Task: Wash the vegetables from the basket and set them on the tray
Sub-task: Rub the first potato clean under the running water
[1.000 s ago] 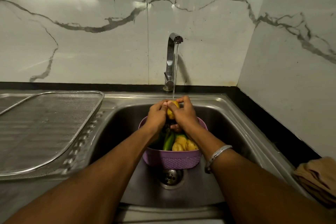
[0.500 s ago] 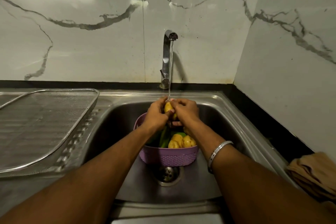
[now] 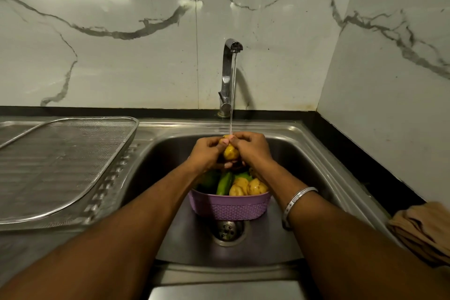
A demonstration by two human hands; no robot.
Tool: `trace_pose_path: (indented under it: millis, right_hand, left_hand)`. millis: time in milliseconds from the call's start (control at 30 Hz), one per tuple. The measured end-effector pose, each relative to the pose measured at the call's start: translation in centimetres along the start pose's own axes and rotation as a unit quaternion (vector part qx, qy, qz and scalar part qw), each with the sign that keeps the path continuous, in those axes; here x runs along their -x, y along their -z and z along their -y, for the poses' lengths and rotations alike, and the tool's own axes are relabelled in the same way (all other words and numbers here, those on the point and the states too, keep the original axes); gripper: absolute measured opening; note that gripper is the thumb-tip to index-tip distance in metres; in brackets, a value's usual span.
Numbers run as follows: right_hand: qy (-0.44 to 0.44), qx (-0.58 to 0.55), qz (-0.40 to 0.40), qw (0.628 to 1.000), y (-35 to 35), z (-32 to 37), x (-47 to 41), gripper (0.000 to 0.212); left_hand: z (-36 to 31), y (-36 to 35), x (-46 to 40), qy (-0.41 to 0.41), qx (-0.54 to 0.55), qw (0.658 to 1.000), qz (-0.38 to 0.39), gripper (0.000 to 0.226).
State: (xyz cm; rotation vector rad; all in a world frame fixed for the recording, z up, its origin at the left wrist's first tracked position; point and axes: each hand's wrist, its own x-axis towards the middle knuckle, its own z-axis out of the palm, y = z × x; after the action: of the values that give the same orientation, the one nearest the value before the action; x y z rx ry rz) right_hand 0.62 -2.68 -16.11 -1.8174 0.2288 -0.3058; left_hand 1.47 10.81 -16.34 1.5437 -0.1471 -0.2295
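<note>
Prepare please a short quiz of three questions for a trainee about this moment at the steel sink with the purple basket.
1. True or false: the metal mesh tray on the drainboard already holds washed vegetables.
2. Multiple choice: where does the purple woven plastic basket stand? A) on the mesh tray B) inside the steel sink, near the drain C) on the folded brown cloth
3. Fill in: the left hand and the right hand together hold a yellow ____ under the water stream from the chrome tap.

Key: 1 false; 2 B; 3 potato.
</note>
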Motion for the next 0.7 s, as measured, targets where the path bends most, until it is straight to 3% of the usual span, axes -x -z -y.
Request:
trace_pose_path:
  millis: [100,233,333,467,567,700]
  right_hand:
    - [0.022,0.003,-0.026,0.999,-0.8,0.3,-0.2,0.016]
    - [0.036,0.037,-0.088,0.995,-1.4,0.9,-0.3,0.031]
    - [0.017,0.063,-0.059,0.996,-1.2,1.0,-0.3,0.042]
    - [0.08,0.169,-0.031,0.982,-1.1,0.9,0.1,0.038]
    - [0.099,0.141,0.012,0.985,-1.8,0.9,0.1,0.037]
    - [0.074,0.046,-0.035,0.996,-1.4,0.4,-0.6,0.025]
  left_hand:
    - [-0.3,0.1,-0.3,-0.038,-0.042,0.998,-0.02,0.03]
    - [-0.7,-0.9,-0.5,-0.053,0.003,0.998,-0.032,0.029]
    - [-0.5,-1.7,-0.5,-0.06,0.009,0.997,-0.056,0.029]
    - [-0.3,-2.1,-0.6,-0.034,0.049,0.994,-0.094,0.022]
    - [-0.6,-1.4,-0.8,-0.004,0.099,0.99,-0.102,0.031]
    - [-0.7,-0.8,-0.6,0.006,0.115,0.993,-0.042,0.031]
